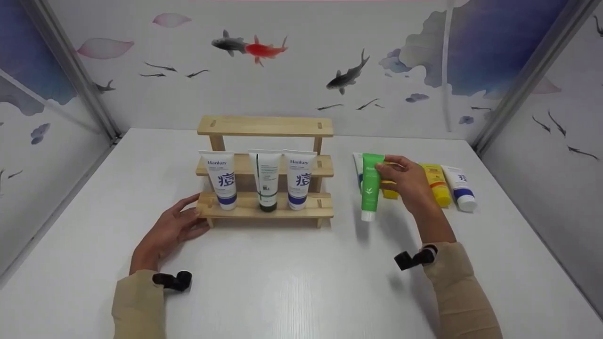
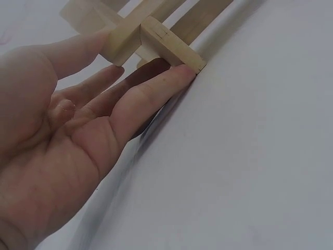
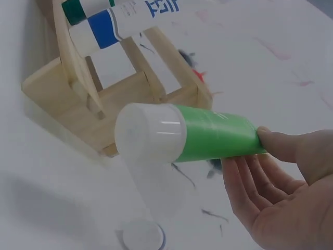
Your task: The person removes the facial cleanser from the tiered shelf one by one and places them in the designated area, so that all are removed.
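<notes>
A three-tier wooden display rack (image 1: 264, 126) stands on the white table. My left hand (image 1: 169, 230) holds the left end of its lowest step, the thumb against the board and the other fingers by the leg (image 2: 174, 47). On that step, three squeeze tubes stand on their caps: a white-and-blue tube (image 1: 220, 179), a white-and-green tube (image 1: 266, 181) and another white-and-blue tube (image 1: 300, 181). To the right of the rack, my right hand (image 1: 407, 181) pinches a green squeeze tube (image 1: 371, 181) near its flat end. Its white cap (image 3: 151, 133) points downward, above the table.
Behind and beside my right hand, more tubes lie on the table: a partly hidden white one (image 1: 358, 165), a yellow one (image 1: 390, 193), another yellow one (image 1: 437, 183) and a white-and-blue one (image 1: 461, 188). Printed panels (image 1: 301, 70) with fish enclose the table's back and sides.
</notes>
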`<state>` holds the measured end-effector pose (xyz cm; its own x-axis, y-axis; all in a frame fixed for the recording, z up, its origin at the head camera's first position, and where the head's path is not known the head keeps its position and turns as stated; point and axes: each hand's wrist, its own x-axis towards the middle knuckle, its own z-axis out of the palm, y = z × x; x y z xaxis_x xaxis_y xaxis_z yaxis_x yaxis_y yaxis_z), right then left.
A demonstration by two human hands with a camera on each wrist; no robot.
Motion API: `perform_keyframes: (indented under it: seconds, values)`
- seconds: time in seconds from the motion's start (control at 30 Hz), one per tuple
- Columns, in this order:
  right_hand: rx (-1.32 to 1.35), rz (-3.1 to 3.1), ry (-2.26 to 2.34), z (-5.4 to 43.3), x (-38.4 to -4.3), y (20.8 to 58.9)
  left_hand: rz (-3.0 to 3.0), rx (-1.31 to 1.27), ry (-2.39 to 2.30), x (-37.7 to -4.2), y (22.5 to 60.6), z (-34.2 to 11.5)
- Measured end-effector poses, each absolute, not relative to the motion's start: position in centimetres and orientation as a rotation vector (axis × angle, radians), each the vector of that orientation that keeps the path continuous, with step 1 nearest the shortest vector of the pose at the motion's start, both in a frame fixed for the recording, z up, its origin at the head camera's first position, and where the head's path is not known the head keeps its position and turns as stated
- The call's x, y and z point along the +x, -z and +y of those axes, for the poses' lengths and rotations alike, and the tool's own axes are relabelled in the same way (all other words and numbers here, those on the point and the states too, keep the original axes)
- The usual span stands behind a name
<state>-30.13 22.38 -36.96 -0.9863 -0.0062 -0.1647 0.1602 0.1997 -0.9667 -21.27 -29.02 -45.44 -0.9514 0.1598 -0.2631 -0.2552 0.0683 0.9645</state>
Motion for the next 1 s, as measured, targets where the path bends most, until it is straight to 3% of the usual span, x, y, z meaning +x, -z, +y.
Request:
perform_keyframes:
  seconds: [0.4, 1.0]
  values:
    - [0.182, 2.225, 1.69, 24.0, -31.8, 40.7, 2.057, -0.102, -1.963, -21.4, 45.6, -28.7]
    - [0.341, 2.31, 1.384, 24.6, -32.1, 41.7, 2.061, -0.111, -1.941, -21.3, 45.1, -28.8]
